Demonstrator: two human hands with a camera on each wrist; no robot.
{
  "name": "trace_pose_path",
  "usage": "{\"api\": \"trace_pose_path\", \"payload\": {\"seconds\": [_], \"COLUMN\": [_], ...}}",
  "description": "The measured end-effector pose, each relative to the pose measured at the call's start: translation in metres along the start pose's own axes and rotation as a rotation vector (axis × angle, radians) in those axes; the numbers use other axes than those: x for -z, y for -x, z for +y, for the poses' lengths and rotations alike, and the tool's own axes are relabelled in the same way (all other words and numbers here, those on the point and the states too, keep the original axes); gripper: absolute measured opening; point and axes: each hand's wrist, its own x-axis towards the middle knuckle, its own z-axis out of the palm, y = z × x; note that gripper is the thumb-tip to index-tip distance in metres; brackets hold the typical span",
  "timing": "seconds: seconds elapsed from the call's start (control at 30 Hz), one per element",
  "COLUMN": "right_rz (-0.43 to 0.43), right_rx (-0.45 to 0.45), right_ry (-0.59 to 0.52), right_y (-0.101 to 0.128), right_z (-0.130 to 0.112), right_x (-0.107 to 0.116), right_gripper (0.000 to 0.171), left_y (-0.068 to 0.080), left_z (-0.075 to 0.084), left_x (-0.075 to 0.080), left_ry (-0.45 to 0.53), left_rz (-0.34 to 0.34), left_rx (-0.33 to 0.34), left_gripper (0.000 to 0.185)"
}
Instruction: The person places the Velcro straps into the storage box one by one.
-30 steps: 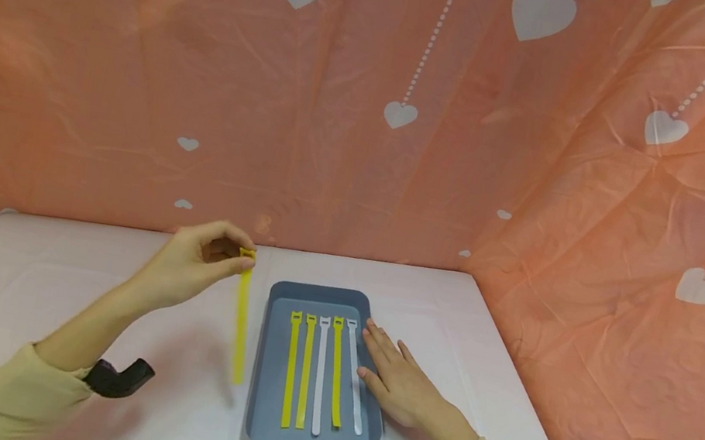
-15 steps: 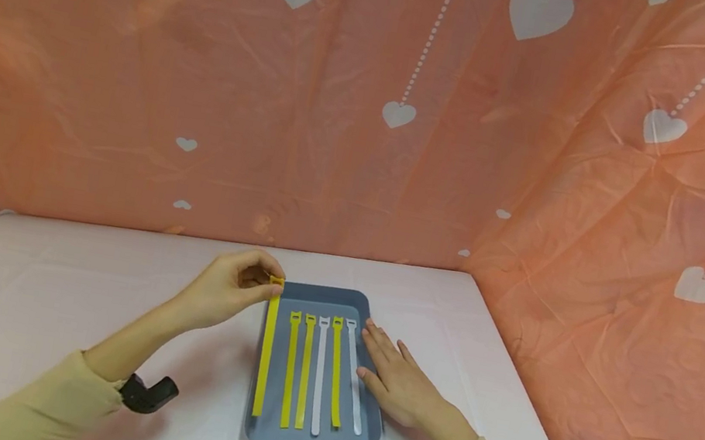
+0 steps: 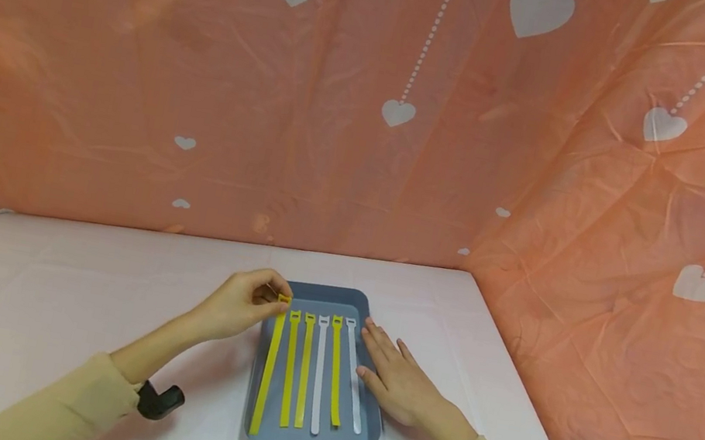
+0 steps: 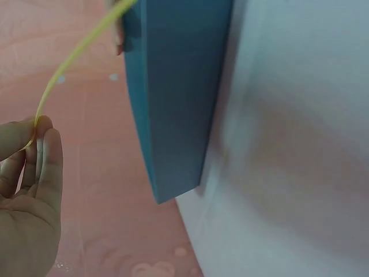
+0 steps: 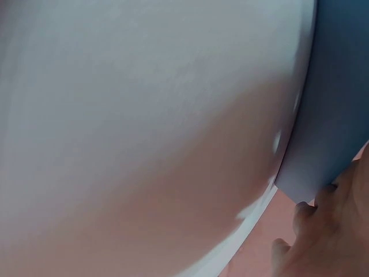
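Observation:
My left hand point(image 3: 241, 307) pinches the slotted head of a yellow cable tie point(image 3: 268, 374) between thumb and fingers, over the left side of a blue-grey tray point(image 3: 327, 295). The tie's tail slants down to the tray's near left corner; in the left wrist view the tie point(image 4: 69, 60) bows in a curve from the fingertips. To its right lie more ties in a row, heads at the far end: yellow point(image 3: 288, 378), yellow point(image 3: 303, 380), white point(image 3: 318, 383), yellow point(image 3: 335, 378) and white point(image 3: 355, 386). My right hand point(image 3: 398, 381) rests against the tray's right rim, fingers straight.
The tray stands on a white-covered table point(image 3: 100, 286). Behind and to the right hangs an orange curtain point(image 3: 333, 169) with white hearts. Each wrist wears a black camera, the left one point(image 3: 160, 402) close above the table.
My left hand has carried the yellow cable tie rightward from beside the tray, then lowered it inside the tray's left edge. The right hand and the other ties have stayed put.

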Motion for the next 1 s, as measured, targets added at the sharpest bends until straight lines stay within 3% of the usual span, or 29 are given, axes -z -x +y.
{"api": "trace_pose_path", "payload": {"seconds": [0.4,0.67,1.0], "right_rz": [-0.012,-0.008,-0.010], "right_rx": [-0.009,0.000,0.001], "right_ry": [-0.001,0.001,0.003], "right_y": [0.000,0.000,-0.001], "right_z": [0.000,0.001,0.002], "right_x": [0.001,-0.001,-0.001], "right_gripper": [0.070,0.070,0.070], "left_y": [-0.009,-0.015,-0.024], "left_z": [-0.021,-0.034,-0.048], "left_x": [-0.007,-0.009,-0.013], "left_ry": [-0.070,-0.192,-0.293], "left_rz": [-0.024,-0.022,-0.036], "left_rx": [0.012,-0.051,-0.023], "left_gripper": [0.013,0.011,0.013]}}
